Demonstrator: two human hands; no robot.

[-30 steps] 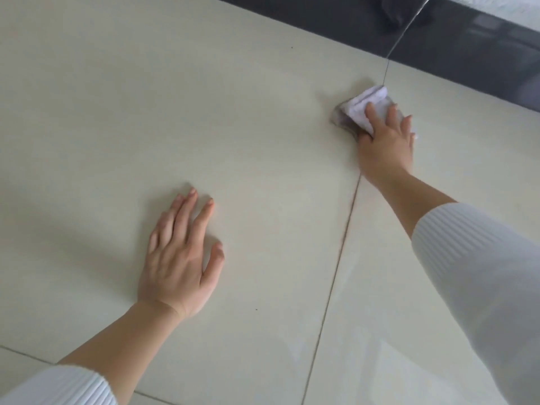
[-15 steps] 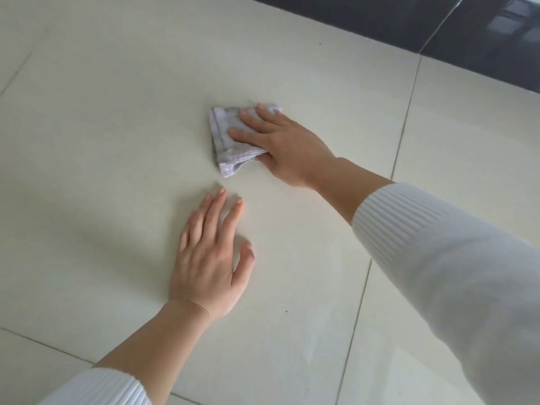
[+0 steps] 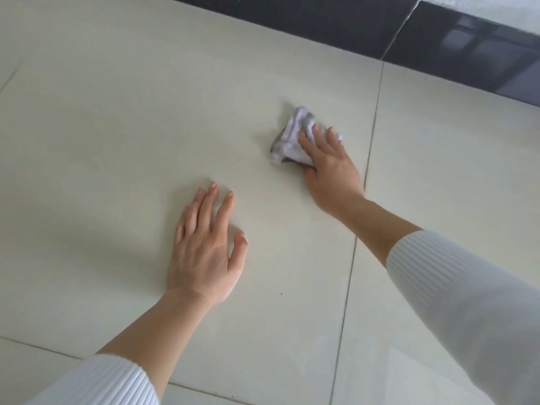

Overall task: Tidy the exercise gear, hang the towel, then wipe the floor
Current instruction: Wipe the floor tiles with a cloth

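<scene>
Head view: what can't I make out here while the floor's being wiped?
All head view.
- Cloth: motion-blurred, near part hidden under the right hand's fingers.
- Floor beneath cloth and left hand: covered.
- Dark speck: too small to tell dirt from mark.
- Dark skirting: reflections too blurred to identify.
- Exercise gear, towel: outside the frame.

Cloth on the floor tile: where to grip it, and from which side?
Probably pinch the cloth's bunched fold at its far-left end, coming from above and the left. It lies crumpled on the floor, so no edge offers itself to slide under, and the right hand presses its near-right part with straight fingers, leaving that end exposed.
</scene>
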